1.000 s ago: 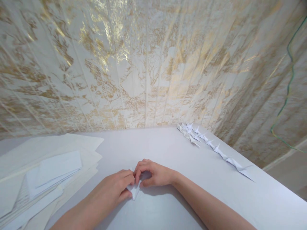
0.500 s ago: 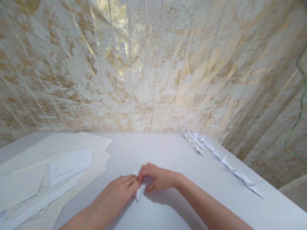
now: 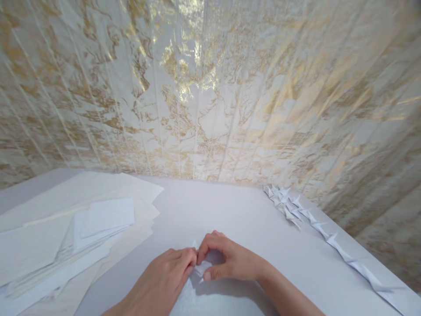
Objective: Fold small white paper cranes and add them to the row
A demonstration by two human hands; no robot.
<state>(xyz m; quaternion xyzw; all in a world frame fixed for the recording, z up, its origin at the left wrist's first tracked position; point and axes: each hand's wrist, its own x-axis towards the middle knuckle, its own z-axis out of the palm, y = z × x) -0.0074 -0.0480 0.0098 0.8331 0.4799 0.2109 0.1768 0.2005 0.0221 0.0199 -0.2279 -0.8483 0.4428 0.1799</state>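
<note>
A small piece of folded white paper (image 3: 203, 267) is held between my two hands, just above the white table. My left hand (image 3: 169, 274) is closed at its left edge, fingertips pressed together against it. From the right, my right hand (image 3: 230, 259) grips it with thumb and forefinger, the fingers curved in an arch. The fingers cover much of the paper, so its full shape is hidden. Along the table's right edge runs a line of folded white paper figures (image 3: 335, 240) with pointed tips, bunched more closely at the far end.
On the left lie large cream sheets (image 3: 131, 188), with smaller cut white papers (image 3: 108, 217) stacked on top. The white table (image 3: 210, 206) meets a gold-patterned curtain (image 3: 210, 109) at its far edge.
The view has turned slightly left. The folded paper's near point, which stuck out below my fingers, is now bent up between my hands, and my right thumb presses nearer to it.
</note>
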